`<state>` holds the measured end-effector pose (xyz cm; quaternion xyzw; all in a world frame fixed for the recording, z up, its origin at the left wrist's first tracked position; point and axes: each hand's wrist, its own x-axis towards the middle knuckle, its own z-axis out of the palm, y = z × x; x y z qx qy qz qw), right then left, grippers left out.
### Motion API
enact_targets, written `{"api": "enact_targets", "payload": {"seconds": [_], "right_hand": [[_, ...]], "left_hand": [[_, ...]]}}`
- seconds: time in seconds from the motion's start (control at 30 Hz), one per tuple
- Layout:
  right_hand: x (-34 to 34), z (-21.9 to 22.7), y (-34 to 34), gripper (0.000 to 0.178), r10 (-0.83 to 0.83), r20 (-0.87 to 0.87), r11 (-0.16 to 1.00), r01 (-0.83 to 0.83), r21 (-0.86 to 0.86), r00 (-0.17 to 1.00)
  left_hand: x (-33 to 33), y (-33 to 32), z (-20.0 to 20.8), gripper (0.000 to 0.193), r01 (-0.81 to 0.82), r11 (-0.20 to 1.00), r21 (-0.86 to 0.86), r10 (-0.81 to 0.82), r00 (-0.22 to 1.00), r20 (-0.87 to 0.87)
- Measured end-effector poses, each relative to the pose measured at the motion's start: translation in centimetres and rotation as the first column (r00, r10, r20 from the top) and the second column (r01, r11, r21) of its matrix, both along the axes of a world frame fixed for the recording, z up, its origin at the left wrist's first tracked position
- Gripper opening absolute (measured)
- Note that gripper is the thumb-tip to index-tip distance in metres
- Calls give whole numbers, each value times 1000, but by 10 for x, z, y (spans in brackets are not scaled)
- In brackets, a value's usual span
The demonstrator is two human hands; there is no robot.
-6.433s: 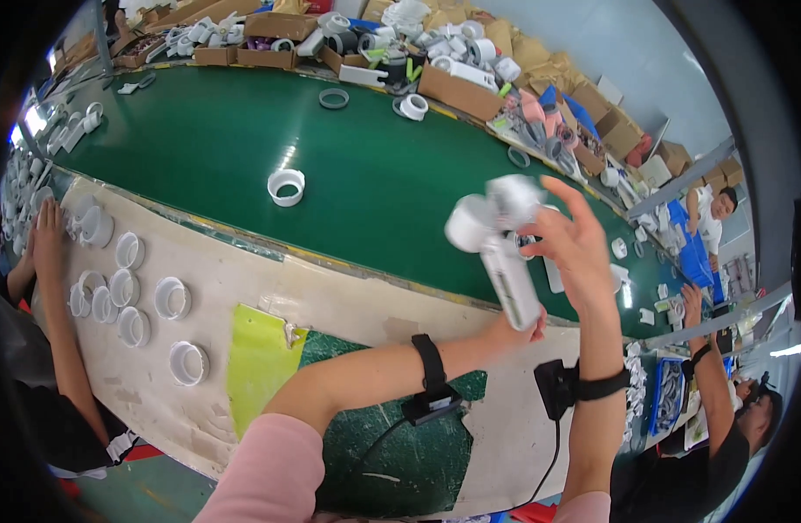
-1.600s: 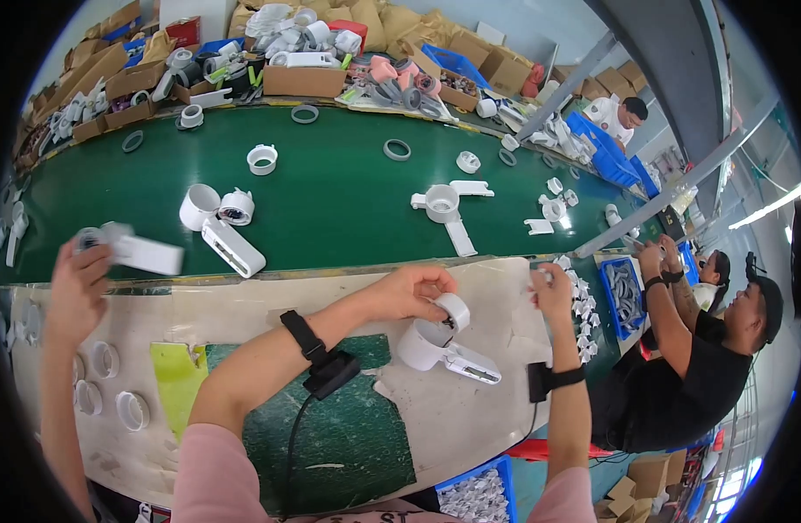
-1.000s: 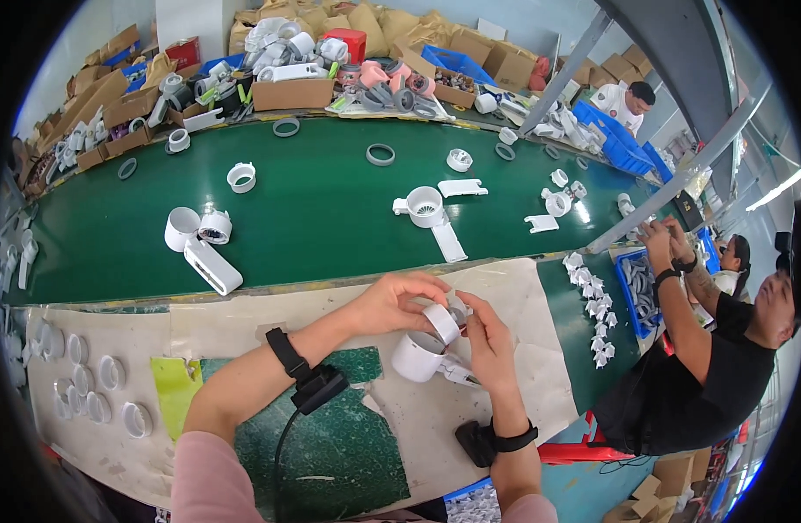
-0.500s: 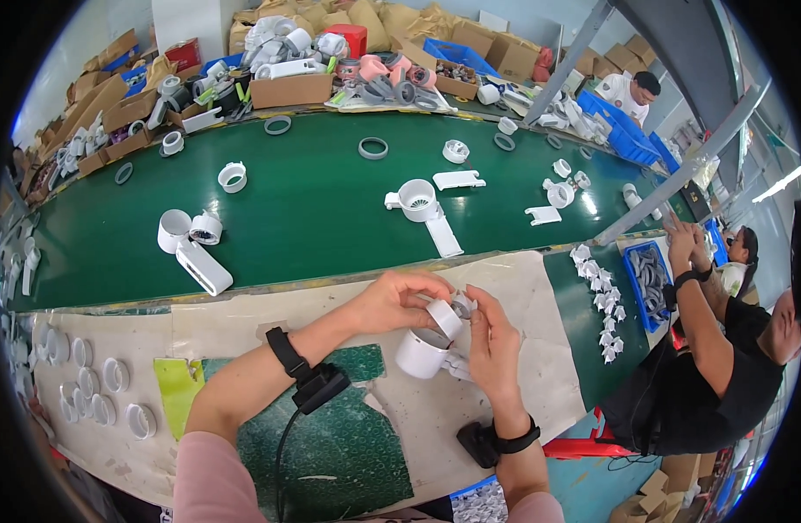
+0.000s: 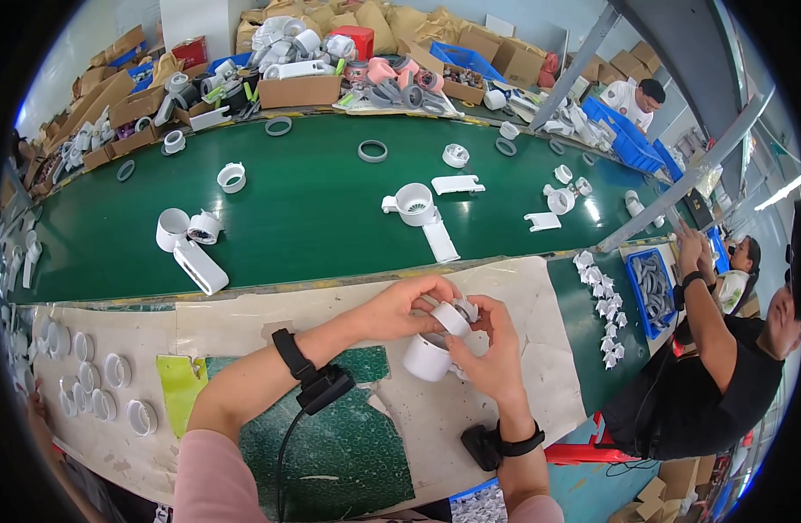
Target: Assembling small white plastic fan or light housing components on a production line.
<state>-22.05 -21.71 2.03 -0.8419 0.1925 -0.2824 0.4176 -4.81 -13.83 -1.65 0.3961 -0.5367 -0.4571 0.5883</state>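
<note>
A green conveyor (image 5: 313, 209) edges the beige surface (image 5: 544, 357). Left hand (image 5: 406, 309) and right hand (image 5: 494, 353) clamp their grip on a partly hidden white ring (image 5: 451, 320).

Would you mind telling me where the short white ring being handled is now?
In the head view, the short white ring is right of centre, held between the left hand and right hand, near the mouth of the larger white cup.

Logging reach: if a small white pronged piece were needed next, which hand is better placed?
Probably the right hand: it is nearer the small white pronged pieces, with the left hand farther off. Both hands are at the white ring, so it may need freeing first.
</note>
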Motion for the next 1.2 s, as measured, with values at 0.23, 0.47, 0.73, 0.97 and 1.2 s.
{"api": "enact_targets", "payload": {"seconds": [0.23, 0.47, 0.73, 0.97, 1.2], "right_hand": [[-3, 2, -1, 53, -7, -12, 1000, 7, -3, 1000], [-1, 9, 3, 45, -14, -34, 998, 12, -68, 999], [2, -2, 6, 46, -2, 9, 1000, 3, -13, 1000], [-1, -3, 1, 43, -14, 14, 1000, 14, -1, 1000], [0, -1, 2, 42, 10, 19, 1000, -10, 11, 1000]], "left_hand": [[-1, 0, 5, 60, 10, 998, -56, 0, 983, 184], [-1, 2, 4, 58, 84, 994, 77, -87, 995, 39], [-1, 9, 6, 54, 53, 997, 61, -54, 998, 27], [-5, 3, 5, 50, 6, 999, 39, -10, 992, 125], [-3, 5, 11, 47, -61, 997, 44, 48, 966, 253]]}}
